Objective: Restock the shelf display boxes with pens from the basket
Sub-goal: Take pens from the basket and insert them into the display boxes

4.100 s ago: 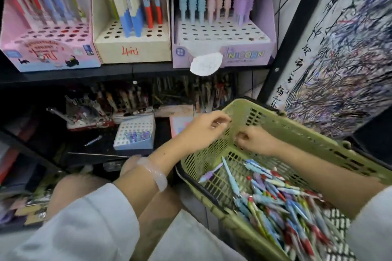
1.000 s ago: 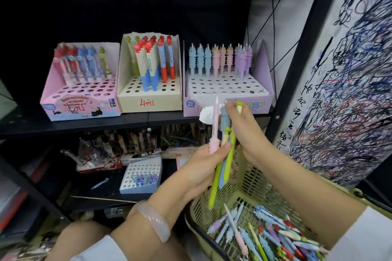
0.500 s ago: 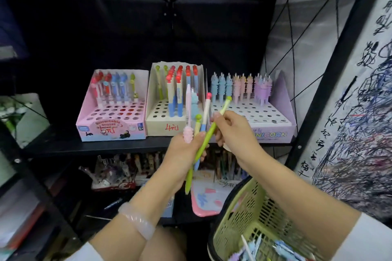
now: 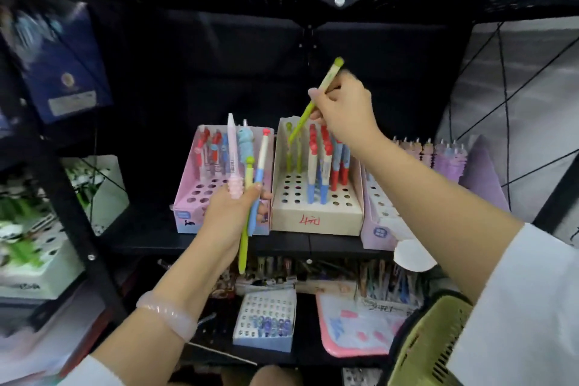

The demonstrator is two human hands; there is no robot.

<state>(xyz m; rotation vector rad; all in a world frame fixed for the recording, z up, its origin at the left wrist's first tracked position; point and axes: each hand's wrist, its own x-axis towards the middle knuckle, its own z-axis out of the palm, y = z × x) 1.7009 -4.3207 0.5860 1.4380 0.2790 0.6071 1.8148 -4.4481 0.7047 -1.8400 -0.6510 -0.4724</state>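
Observation:
Three display boxes stand side by side on the black shelf: a pink box, a cream box and a lilac box. My right hand grips a green pen slanted down, its tip at the cream box's back left corner beside other green pens. My left hand holds a bunch of pens upright in front of the pink box: pink, blue and green ones. The green basket shows only at the bottom right.
A lower shelf holds a small blue box of pens, a pink and white pad and rows of stationery. A black shelf upright stands at left, with green and white boxes beyond it. A scribbled wall is at far right.
My right hand has drawn the green pen out of the bunch and carried it up to the cream box. Earlier both hands were picking pens from the basket, and my view has risen to the shelf.

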